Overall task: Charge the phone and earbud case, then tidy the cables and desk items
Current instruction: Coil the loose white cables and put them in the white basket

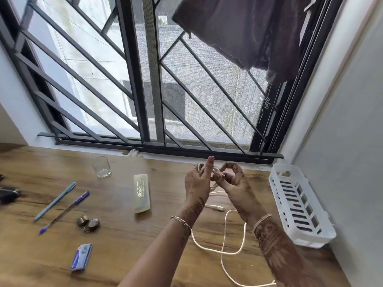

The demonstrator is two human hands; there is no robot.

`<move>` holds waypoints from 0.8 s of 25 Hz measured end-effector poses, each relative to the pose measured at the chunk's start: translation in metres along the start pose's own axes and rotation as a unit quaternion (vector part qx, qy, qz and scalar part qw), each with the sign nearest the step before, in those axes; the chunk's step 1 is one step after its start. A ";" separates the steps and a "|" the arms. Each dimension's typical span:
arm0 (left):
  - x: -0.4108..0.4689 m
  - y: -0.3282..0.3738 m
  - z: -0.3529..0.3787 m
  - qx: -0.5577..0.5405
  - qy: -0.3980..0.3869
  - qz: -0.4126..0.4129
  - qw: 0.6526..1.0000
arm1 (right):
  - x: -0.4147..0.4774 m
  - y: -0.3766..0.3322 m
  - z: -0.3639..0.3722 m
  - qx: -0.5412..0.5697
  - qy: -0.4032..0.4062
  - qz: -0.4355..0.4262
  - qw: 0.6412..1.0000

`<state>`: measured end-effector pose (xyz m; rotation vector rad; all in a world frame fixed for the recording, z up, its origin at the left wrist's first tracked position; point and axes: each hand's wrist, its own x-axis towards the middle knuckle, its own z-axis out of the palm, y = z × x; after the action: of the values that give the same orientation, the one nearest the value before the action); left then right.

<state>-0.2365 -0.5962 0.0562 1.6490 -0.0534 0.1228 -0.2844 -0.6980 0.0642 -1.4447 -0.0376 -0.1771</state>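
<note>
A white charging cable (224,241) trails in loops over the wooden desk (124,245) and rises to both hands. Several coils of it are wound around my left hand (196,183), whose index finger points up. My right hand (234,183) pinches the cable just beside those coils. A white plug end (219,208) of the cable lies on the desk below the hands. Neither a phone nor an earbud case can be made out.
A white slotted plastic basket (300,206) stands at the right by the wall. On the left lie a translucent case (142,193), a glass (101,166), two pens (62,206), two small metal pieces (88,222), a small blue pack (81,256) and a dark object (8,194).
</note>
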 end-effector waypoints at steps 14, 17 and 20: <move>0.014 -0.008 -0.014 0.058 -0.101 0.101 0.988 | 0.005 0.009 -0.018 -0.049 0.192 -0.079 0.977; 0.014 -0.009 -0.011 0.065 -0.094 0.109 0.987 | 0.007 0.007 -0.019 -0.021 0.211 -0.065 0.975; 0.009 -0.006 -0.006 0.022 -0.075 0.091 0.993 | 0.011 0.010 -0.016 -0.010 0.211 -0.044 0.976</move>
<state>-0.2269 -0.5897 0.0514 1.6937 -0.3172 0.1390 -0.2735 -0.7138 0.0542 -1.4001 0.2491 -0.5544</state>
